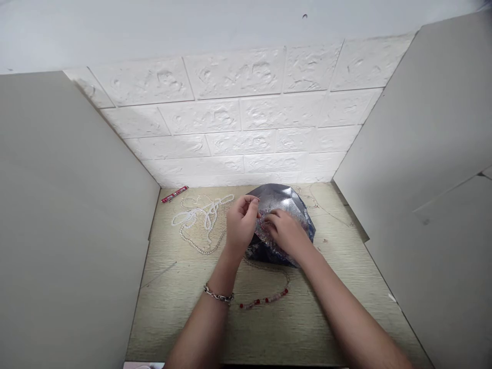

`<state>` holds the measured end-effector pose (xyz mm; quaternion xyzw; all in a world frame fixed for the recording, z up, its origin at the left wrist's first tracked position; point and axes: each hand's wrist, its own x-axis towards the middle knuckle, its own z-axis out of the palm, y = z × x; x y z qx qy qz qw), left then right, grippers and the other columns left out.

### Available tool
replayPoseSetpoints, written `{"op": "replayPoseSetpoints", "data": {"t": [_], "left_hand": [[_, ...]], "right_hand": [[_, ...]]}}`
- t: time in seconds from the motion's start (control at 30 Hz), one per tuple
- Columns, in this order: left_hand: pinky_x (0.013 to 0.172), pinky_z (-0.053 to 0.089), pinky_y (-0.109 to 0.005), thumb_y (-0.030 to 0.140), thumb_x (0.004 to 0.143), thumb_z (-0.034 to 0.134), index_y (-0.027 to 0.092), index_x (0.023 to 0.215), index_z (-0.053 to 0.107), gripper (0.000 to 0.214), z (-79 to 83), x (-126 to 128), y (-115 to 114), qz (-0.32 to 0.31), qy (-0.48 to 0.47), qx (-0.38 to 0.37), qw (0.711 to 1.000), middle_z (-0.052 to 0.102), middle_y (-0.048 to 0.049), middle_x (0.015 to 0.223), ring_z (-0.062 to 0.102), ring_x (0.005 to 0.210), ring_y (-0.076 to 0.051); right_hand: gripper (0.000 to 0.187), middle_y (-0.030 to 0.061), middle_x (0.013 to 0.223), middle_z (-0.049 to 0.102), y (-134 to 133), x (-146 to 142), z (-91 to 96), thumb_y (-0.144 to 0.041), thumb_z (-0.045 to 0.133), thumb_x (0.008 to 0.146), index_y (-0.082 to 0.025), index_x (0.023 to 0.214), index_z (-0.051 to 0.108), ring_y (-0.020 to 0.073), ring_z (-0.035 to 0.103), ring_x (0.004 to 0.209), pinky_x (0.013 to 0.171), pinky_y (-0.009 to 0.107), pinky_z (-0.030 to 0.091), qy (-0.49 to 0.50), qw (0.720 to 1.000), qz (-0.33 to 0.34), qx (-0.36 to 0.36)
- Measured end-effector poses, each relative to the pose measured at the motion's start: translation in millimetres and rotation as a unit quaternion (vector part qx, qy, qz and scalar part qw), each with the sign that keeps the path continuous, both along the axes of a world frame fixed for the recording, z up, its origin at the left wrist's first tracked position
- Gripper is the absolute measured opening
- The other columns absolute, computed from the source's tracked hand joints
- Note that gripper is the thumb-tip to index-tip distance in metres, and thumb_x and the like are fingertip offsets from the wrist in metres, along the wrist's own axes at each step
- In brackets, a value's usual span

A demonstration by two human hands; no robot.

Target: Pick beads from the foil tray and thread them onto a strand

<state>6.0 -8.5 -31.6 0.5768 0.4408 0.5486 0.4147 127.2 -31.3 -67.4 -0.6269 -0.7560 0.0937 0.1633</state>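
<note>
A silver-lined bag (282,197) with dark blue outer sides lies opened out, small multicoloured beads (265,236) heaped in it. My left hand (243,220) is over the bag's left edge, thumb and forefinger pinched together; whatever is between them is too small to name. Lower over the beads, my right hand (286,231) has its fingers bent inward, with the tips at the heap. What they hold, if anything, does not show. In front of the bag, a string of red and pink beads (266,300) curves across the table.
White bead strands (207,212) and a pearl-like strand (198,249) lie tangled on the left of the wooden table (184,318). A red packet (175,194) is at the back left corner. Grey panels (77,215) flank both sides; a white brick-patterned wall (238,115) closes the back.
</note>
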Motion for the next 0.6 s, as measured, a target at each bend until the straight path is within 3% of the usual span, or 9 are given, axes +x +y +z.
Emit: {"op": "replayPoseSetpoints", "data": {"t": [0.13, 0.27, 0.43, 0.6], "left_hand": [[0.049, 0.037, -0.020, 0.028, 0.076, 0.048, 0.015, 0.073, 0.052, 0.014, -0.8, 0.8, -0.9, -0.014, 0.004, 0.004, 1.000, 0.046, 0.0037, 0.051, 0.045, 0.049, -0.007], [0.049, 0.036, -0.019, 0.028, 0.076, 0.048, 0.015, 0.074, 0.052, 0.014, -1.2, 0.2, 0.5, -0.015, 0.015, 0.000, 1.000, 0.046, 0.0042, 0.050, 0.044, 0.048, -0.007], [0.050, 0.037, -0.020, 0.028, 0.076, 0.047, 0.015, 0.073, 0.052, 0.014, -1.1, -0.6, 2.0, -0.023, 0.039, -0.001, 0.999, 0.047, 0.0041, 0.048, 0.045, 0.047, -0.008], [0.051, 0.037, -0.021, 0.028, 0.076, 0.047, 0.015, 0.071, 0.052, 0.014, -0.7, -0.9, 1.8, -0.033, 0.054, 0.000, 0.998, 0.048, 0.0038, 0.048, 0.045, 0.047, -0.008]], "right_hand": [[0.036, 0.0058, 0.129, 0.039, -3.3, -9.6, -4.4, -0.029, 0.038, 0.084, -0.029, 0.118, 0.047, 0.0221, 0.035, 0.118, 0.100, 0.044, 0.020, 0.004, 0.994, 0.098, -0.053], [0.045, 0.0042, 0.141, 0.019, -1.8, -9.3, -10.7, -0.038, 0.029, 0.086, -0.033, 0.131, 0.027, 0.0291, 0.017, 0.128, 0.099, 0.056, 0.008, -0.039, 0.991, 0.021, -0.126], [0.048, 0.0047, 0.142, 0.011, 1.3, 5.4, -13.4, -0.034, 0.023, 0.087, -0.027, 0.134, 0.020, 0.0306, 0.011, 0.129, 0.099, 0.053, 0.017, -0.037, 0.978, -0.123, -0.167], [0.046, 0.0118, 0.140, 0.020, -0.7, 16.0, -10.7, -0.021, 0.028, 0.085, -0.018, 0.131, 0.031, 0.0308, 0.021, 0.126, 0.096, 0.041, 0.029, -0.047, 0.983, -0.135, -0.111]]}}
